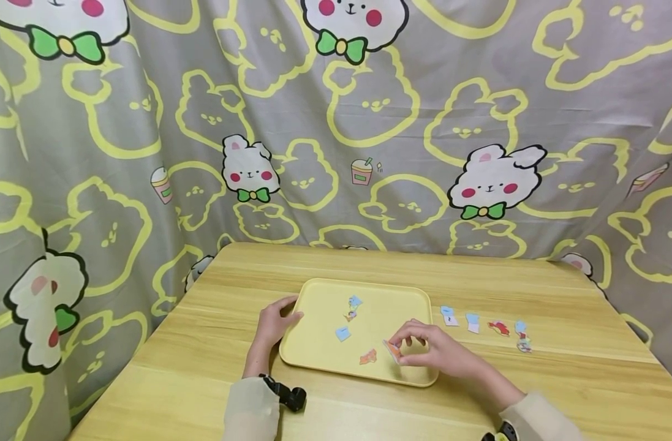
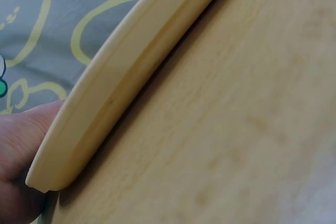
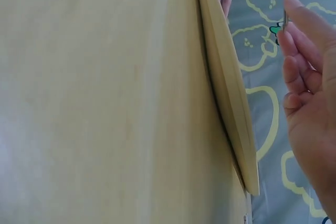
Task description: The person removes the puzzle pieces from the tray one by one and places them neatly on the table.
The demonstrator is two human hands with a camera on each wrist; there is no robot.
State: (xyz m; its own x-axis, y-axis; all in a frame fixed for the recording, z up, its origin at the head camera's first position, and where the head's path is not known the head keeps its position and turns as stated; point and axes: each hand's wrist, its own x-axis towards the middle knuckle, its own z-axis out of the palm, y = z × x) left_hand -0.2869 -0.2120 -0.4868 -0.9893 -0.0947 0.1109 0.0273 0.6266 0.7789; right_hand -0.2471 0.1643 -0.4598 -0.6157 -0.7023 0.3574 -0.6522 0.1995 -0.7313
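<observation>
The likeliest trouble is a slip: the right hand [image 1: 437,351] pinches the held orange piece [image 1: 392,351] between thumb and fingertips over the right part of the yellow tray [image 1: 316,352], and so thin a piece could turn or drop if the pinch loosens, perhaps landing on the loose orange piece [image 1: 368,356] nearby. The left hand [image 1: 274,321] holds the tray's left edge, thumb over the rim; a tug there could slide the tray on the wooden tabletop [image 1: 203,349] and shift the pale-blue piece [image 1: 343,333] lying inside. An outward sweep of the right hand might also brush the red piece [image 1: 499,328], which lies beside the tray. Only the head view gives the orange printed face and the spread of pieces; the right wrist view shows the held piece edge-on, a sliver raised above the tray's wall, while the left wrist view shows the tray's outer side along the tabletop but hides the left fingertips and everything inside
</observation>
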